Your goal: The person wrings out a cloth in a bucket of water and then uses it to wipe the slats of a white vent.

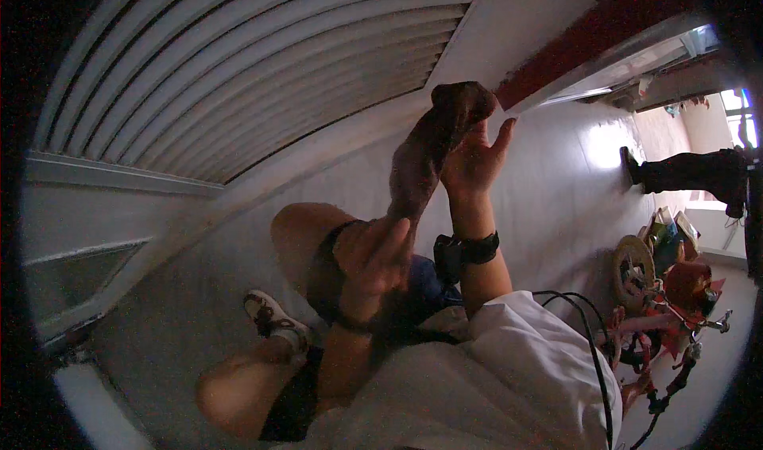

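Note:
A dark brown piece of limp cloth (423,152) stretches between my two hands. Its bunched upper end covers the fingers of my right hand (477,161), whose palm faces up with the thumb spread away. At the lower end of the cloth is my left hand (375,256), blurred, with its thumb raised; its hold on the cloth is unclear. A black device on a strap (456,256) is around my right wrist. Both hands are in front of my bent knees, above a smooth grey floor (542,181).
A white louvred panel (298,62) covers the wall at the upper left. At right stand a small pink and red bicycle (644,325), a round woven item (633,271) and several bags. Another person's dark-clothed leg (691,173) is farther off. Black cables (587,325) run past my shirt.

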Available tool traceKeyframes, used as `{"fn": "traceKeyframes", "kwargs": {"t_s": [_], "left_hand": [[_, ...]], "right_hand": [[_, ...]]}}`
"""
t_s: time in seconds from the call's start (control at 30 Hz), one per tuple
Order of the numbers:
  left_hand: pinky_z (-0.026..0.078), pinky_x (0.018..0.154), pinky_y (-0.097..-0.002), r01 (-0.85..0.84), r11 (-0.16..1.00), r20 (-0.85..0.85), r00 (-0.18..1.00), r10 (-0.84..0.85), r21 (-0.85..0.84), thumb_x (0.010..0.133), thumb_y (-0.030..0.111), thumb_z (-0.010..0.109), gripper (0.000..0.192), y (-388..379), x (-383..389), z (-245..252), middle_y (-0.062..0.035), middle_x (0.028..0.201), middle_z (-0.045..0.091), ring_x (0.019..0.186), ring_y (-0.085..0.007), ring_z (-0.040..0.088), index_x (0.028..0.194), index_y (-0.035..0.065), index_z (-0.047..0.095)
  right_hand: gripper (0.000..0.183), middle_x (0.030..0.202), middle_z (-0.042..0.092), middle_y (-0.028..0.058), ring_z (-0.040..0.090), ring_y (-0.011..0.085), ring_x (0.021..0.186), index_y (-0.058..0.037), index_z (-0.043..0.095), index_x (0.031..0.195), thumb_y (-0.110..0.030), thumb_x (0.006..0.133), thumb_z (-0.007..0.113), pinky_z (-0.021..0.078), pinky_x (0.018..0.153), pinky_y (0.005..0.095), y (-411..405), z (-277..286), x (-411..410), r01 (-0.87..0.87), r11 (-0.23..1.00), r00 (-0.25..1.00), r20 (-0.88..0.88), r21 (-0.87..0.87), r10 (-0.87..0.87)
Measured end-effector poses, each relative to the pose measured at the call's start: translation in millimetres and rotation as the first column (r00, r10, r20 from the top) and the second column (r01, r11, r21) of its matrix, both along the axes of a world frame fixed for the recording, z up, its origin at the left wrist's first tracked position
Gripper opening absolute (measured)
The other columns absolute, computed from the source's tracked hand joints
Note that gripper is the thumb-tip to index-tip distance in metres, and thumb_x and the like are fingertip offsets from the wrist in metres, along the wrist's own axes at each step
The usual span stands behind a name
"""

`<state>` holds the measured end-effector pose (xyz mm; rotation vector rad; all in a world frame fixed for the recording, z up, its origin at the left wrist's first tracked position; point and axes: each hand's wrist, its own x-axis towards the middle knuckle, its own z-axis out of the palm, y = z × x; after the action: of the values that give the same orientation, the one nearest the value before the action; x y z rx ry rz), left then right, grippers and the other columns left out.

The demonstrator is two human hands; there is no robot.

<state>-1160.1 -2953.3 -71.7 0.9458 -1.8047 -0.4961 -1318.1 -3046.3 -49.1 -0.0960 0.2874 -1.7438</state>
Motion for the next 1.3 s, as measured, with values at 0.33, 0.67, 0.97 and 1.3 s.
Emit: {"fn": "traceKeyframes", "kwargs": {"t_s": [0.33, 0.67, 0.97, 1.3], "left_hand": [[0.043, 0.070, -0.0327, -0.163, 0.967, -0.096, 0.978, 0.184, 0.194, 0.079, 0.000, 0.041, 0.029, -22.5, -16.2, -14.0, -0.0208, 0.102, 0.048, 0.085, -0.0300, 0.052, 0.107, -0.0044, 0.044], [0.035, 0.086, -0.0321, 0.599, 0.692, -0.902, 0.131, 0.411, 0.403, 0.081, 0.031, 0.045, 0.046, -99.7, -66.1, -5.6, -0.0117, 0.112, 0.044, 0.100, -0.0228, 0.044, 0.111, -0.0025, 0.038], [0.033, 0.088, -0.0337, 0.866, 0.484, -0.949, -0.038, 0.312, 0.124, 0.085, 0.031, 0.037, 0.040, -121.3, -54.6, -19.9, -0.0084, 0.113, 0.046, 0.102, -0.0203, 0.045, 0.114, 0.0044, 0.039], [0.038, 0.084, -0.0358, 0.875, 0.482, -0.948, -0.112, 0.299, 0.049, 0.086, 0.032, 0.033, 0.040, -121.6, -48.5, -30.2, -0.0096, 0.115, 0.044, 0.100, -0.0218, 0.046, 0.116, 0.0066, 0.037]], "right_hand": [[0.020, 0.097, 0.051, 0.0095, 0.048, 0.0200, 0.092, -0.0043, 0.045, 0.099, -0.017, 0.084, 0.042, 0.0400, 0.079, 0.0306, -4.2, -8.3, -29.2, 0.204, 0.974, 0.652, -0.728, -0.101, -0.212], [0.021, 0.094, 0.048, 0.0072, 0.045, 0.0152, 0.087, -0.0014, 0.042, 0.099, -0.017, 0.083, 0.043, 0.0364, 0.075, 0.0257, -46.6, 7.3, -38.7, 0.281, 0.908, 0.458, -0.788, -0.311, -0.412], [0.021, 0.093, 0.050, 0.0201, 0.047, 0.0330, 0.083, 0.0047, 0.041, 0.096, -0.010, 0.081, 0.042, 0.0367, 0.075, 0.0361, -91.3, -3.6, -47.8, 0.235, 0.793, -0.463, -0.782, -0.562, -0.417], [0.038, 0.108, 0.043, 0.0190, 0.040, 0.0354, 0.096, 0.0013, 0.041, 0.107, -0.017, 0.074, 0.047, 0.0312, 0.078, 0.0445, -98.4, 3.1, -41.5, 0.174, 0.815, -0.672, -0.672, -0.553, -0.312]]}}
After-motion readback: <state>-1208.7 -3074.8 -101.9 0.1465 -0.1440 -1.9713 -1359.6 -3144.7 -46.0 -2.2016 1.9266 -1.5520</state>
